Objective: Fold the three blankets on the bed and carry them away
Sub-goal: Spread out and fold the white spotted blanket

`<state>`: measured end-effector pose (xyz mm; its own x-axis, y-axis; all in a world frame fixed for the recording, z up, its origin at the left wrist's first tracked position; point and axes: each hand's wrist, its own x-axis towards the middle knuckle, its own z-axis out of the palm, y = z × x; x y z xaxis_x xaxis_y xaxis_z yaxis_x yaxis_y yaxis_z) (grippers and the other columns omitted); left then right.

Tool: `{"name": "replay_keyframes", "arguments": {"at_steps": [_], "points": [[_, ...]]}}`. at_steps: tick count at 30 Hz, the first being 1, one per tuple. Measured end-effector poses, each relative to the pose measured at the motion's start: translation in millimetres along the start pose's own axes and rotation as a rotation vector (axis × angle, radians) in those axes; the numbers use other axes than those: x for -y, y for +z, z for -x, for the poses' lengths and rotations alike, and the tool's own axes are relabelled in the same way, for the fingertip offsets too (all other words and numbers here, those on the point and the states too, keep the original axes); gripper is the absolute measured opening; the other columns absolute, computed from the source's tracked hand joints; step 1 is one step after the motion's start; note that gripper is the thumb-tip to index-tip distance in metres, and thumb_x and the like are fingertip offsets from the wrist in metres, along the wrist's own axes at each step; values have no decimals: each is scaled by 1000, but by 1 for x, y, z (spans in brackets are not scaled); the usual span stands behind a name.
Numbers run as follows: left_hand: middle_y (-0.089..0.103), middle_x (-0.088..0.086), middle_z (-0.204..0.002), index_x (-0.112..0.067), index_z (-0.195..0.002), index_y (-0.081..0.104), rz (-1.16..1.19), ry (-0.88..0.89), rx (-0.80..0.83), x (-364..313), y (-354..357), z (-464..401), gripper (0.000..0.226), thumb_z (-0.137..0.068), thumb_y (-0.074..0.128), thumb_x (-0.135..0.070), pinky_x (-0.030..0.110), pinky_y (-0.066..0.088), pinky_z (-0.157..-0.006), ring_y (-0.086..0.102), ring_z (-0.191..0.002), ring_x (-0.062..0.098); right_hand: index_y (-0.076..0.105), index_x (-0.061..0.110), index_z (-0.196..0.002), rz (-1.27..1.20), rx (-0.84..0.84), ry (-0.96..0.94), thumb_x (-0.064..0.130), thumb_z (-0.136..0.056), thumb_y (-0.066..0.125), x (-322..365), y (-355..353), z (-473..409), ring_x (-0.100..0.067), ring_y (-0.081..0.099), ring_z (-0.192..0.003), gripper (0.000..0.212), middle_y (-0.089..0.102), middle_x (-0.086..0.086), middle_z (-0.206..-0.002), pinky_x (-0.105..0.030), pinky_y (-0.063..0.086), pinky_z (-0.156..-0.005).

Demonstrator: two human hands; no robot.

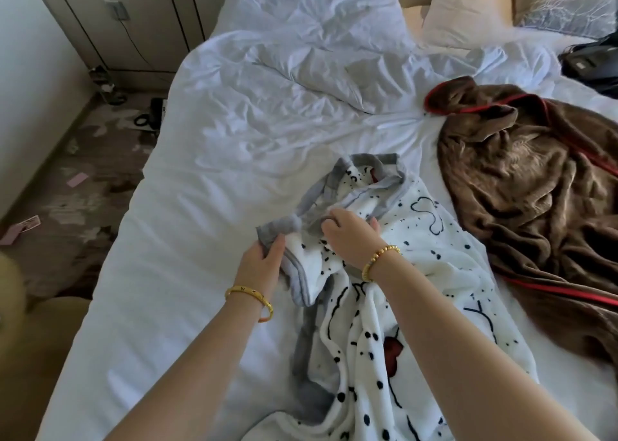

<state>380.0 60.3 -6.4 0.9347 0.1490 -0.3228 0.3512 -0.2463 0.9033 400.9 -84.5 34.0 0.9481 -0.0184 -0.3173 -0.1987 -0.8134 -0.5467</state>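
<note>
Head camera looks down over a bed [187, 226] with a white sheet. At far left, patterned carpet [83, 180] runs beside the bed, with a few pink cards [28, 224] lying on it and dark cables near a beige wardrobe [133, 16]. A rumpled white duvet [301, 66] fills the upper middle of the bed.

Near the centre, the left hand [264, 260], a gold bangle [249, 302] on its wrist, is closed on the grey-trimmed edge of a white blanket [418, 273] printed with black spots and line drawings. Just to its right, the right hand [351, 236], wearing a gold bead bracelet [379, 261], pinches the same grey border with curled fingers. This blanket lies crumpled from mid-bed toward the near edge.

Further right, a brown blanket [521, 186] with red trim lies bunched on the sheet, close beside the white one. Two pillows [468, 9] sit at upper right, and a dark object, unclear, shows at the right edge.
</note>
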Motion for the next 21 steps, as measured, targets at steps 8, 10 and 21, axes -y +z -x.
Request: {"name": "replay_keyframes", "arguments": {"at_steps": [8, 10, 21], "points": [[60, 6, -78, -17, -87, 56, 142, -29, 92, 5, 1, 0, 16, -96, 45, -23, 24, 52, -60, 58, -70, 20, 55, 25, -94, -537, 31, -62, 38, -91, 53, 21, 3, 5, 0, 49, -63, 13, 53, 15, -79, -12, 42, -51], [60, 13, -85, -15, -90, 57, 261, -105, 99, 5, 1, -1, 15, -97, 44, -18, 42, 53, -77, 58, -80, 27, 52, 22, -91, -349, 135, -72, 43, -92, 49, 22, 11, 7, -2, 43, -60, 22, 47, 13, -71, -15, 33, -51], [56, 11, -73, -6, -77, 57, 178, -38, 131, 11, -5, -4, 19, -89, 44, -13, 33, 48, -69, 53, -76, 22, 62, -6, -108, -748, 258, 98, 10, -94, 47, 15, 23, 7, -19, 47, -74, 26, 55, -11, -87, -25, 42, -67]]}}
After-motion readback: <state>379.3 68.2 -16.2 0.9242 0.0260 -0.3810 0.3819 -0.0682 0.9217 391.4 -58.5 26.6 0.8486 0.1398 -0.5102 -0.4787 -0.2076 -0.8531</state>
